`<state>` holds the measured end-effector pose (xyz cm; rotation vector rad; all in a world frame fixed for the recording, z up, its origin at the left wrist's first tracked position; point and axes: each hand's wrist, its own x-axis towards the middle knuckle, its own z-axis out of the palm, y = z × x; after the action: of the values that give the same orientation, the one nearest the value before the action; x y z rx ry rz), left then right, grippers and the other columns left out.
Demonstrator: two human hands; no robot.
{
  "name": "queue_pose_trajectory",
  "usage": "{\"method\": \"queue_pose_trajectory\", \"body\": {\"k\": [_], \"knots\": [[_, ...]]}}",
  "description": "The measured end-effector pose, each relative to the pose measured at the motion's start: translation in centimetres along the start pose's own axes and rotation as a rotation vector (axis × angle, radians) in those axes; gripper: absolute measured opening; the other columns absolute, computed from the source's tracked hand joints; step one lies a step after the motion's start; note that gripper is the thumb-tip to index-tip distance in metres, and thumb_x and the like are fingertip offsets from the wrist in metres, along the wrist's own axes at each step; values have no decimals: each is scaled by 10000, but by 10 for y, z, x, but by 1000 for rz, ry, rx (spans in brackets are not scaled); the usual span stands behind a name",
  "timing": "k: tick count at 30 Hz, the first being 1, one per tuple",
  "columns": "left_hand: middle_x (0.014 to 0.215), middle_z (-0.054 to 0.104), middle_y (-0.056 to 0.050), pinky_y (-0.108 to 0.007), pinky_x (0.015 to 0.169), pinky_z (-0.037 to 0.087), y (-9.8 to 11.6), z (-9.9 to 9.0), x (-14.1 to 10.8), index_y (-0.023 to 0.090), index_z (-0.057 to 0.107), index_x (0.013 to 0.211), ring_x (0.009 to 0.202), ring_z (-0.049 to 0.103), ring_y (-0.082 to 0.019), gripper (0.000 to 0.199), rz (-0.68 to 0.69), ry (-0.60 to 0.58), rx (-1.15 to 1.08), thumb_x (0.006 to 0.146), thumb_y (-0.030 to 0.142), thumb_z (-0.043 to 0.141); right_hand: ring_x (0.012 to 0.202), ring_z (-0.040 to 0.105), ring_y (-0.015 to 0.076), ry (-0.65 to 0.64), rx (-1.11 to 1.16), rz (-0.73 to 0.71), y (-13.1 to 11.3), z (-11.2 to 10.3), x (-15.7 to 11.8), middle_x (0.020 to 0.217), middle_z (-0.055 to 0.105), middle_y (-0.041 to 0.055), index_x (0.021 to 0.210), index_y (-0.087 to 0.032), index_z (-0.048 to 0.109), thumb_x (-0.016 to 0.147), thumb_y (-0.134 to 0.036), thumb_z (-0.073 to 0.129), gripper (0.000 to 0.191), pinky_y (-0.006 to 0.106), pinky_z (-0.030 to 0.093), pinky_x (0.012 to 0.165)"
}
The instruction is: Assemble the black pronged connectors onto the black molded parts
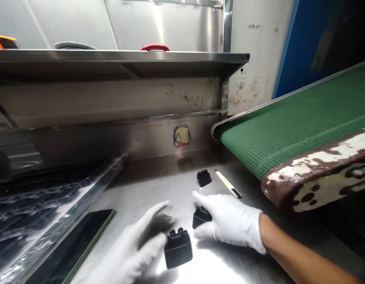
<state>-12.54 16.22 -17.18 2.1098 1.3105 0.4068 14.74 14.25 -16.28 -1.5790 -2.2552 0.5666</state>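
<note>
My left hand (138, 244), in a white glove and somewhat blurred, is beside a black block with round knobs on top (178, 249); its thumb is near the block's left side, and its fingers are apart. My right hand (229, 221), also gloved in white, has its thumb and fingers spread around a second black block (201, 217). Whether the fingers press on that block is hard to tell. Farther back on the metal table (159, 177) stands a third black block (204, 178), touched by neither hand.
A pale cutter-like tool (228, 184) lies right of the far block. A green conveyor belt (303, 118) slopes at the right. At left are a phone (73, 244) and clear plastic trays (52, 209). A metal shelf (120, 56) spans the back.
</note>
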Motion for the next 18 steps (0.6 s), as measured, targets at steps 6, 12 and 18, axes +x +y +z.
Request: {"method": "queue_pose_trajectory", "body": {"k": [6, 12, 18], "knots": [[1380, 548, -44, -396, 1102, 405, 26, 23, 2, 294, 473, 1389, 1277, 500, -287, 725, -59, -74, -303, 738, 304, 793, 1118, 624, 351, 34, 38, 34, -5, 10, 4, 1225, 675, 125, 1481, -220, 445, 755, -315, 702, 776, 455, 487, 946], [1122, 646, -99, -320, 880, 497, 23, 35, 19, 157, 517, 1257, 1018, 628, -230, 625, 25, 7, -946, 721, 257, 824, 1098, 612, 273, 356, 140, 52, -11, 19, -4, 1245, 631, 113, 1450, -196, 487, 862, -276, 579, 600, 434, 458, 1003], [907, 683, -56, -278, 728, 502, 27, 52, 13, 136, 599, 957, 811, 659, -179, 425, 104, 1, -1135, 633, 130, 874, 659, 598, 167, 182, 738, 118, -37, 27, -17, 924, 687, 59, 1251, -193, 648, 779, -376, 621, 508, 312, 511, 655]]}}
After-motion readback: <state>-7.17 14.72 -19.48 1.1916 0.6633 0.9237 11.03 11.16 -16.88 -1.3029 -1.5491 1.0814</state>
